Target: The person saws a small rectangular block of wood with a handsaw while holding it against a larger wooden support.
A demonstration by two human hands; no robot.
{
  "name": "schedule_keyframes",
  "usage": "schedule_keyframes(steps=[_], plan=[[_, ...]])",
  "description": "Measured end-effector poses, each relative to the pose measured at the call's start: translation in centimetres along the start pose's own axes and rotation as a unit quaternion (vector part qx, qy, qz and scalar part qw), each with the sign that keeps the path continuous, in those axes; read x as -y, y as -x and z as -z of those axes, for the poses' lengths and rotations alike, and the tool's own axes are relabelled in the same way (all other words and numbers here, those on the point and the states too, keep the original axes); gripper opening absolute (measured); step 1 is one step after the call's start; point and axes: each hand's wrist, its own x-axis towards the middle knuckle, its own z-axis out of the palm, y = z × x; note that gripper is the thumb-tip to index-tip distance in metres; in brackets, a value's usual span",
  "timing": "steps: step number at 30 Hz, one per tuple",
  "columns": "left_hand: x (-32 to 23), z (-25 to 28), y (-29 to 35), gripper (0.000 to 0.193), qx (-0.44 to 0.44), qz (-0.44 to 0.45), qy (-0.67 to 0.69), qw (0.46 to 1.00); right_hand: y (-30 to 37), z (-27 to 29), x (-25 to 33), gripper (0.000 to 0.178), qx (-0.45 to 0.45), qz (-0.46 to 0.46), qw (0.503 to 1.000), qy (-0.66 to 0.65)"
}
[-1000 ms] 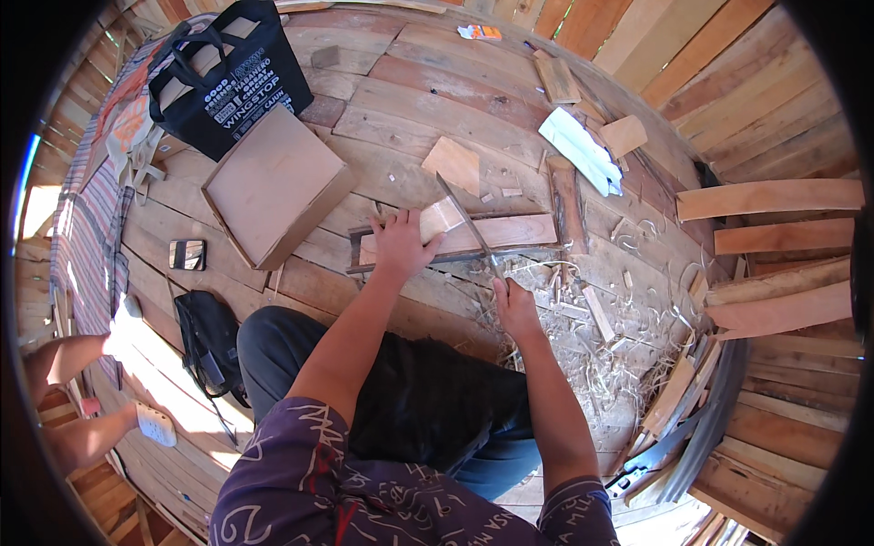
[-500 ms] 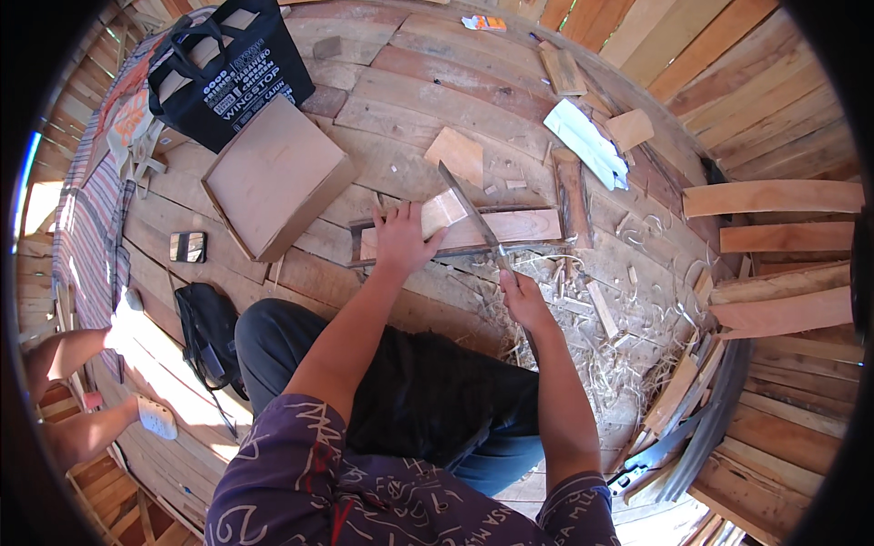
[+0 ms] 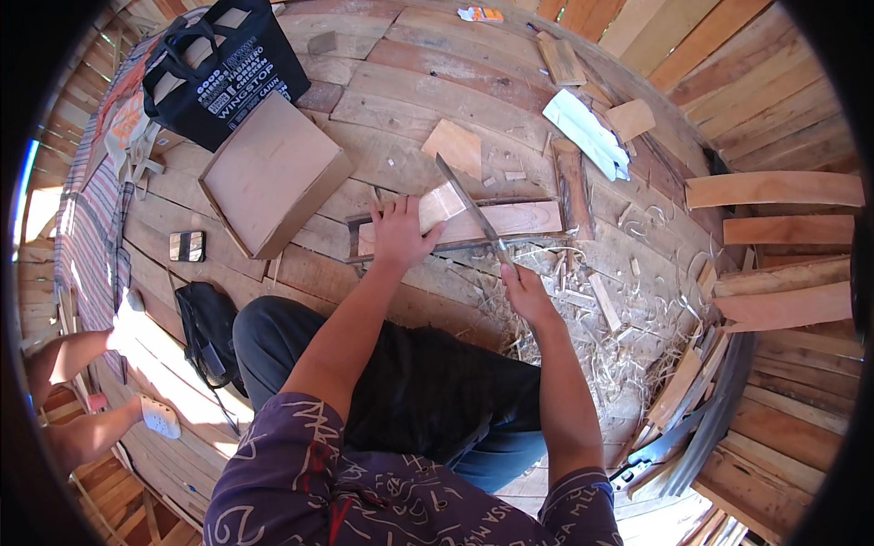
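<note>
My left hand (image 3: 401, 238) presses and grips a pale wooden block (image 3: 441, 208), fingers over its left part and thumb along the near side. Beneath the block lies a long board (image 3: 528, 219) with a dark, raised edge. In my right hand (image 3: 526, 293) is the handle of a long knife (image 3: 477, 215), my fingers wrapped round it. Its blade slants up and to the left, at the right end of the block. Whether the edge bites into the wood I cannot tell.
Wood shavings (image 3: 628, 264) cover the floor to the right. A cardboard box (image 3: 273, 173) and black bag (image 3: 232, 82) stand at left, near a phone (image 3: 188, 247). A dark log piece (image 3: 573, 187) lies past the board's end. Another person's legs (image 3: 82, 432) show at far left.
The view has shifted slightly. Both hands, the block and the knife keep nearly the same places relative to each other.
</note>
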Motion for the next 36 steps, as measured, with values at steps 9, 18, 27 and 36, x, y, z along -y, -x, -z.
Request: schedule_keyframes(steps=[9,18,27,36], plan=[[0.0,0.2,-0.1,0.064,0.003,0.013,0.006,1.000,0.8,0.9,3.8,0.045,-0.109,0.065,0.966,0.225],[-0.2,0.2,-0.1,0.066,0.012,0.010,0.013,1.000,0.3,1.3,2.0,0.050,-0.084,0.098,0.988,0.089],[-0.1,0.4,0.0,0.064,0.010,0.005,0.016,1.000,0.4,2.5,2.4,0.040,0.110,-0.087,0.974,-0.177],[0.3,0.0,-0.1,0.064,0.002,0.022,0.024,0.999,0.6,1.2,5.0,0.046,-0.142,0.072,0.951,0.266]])
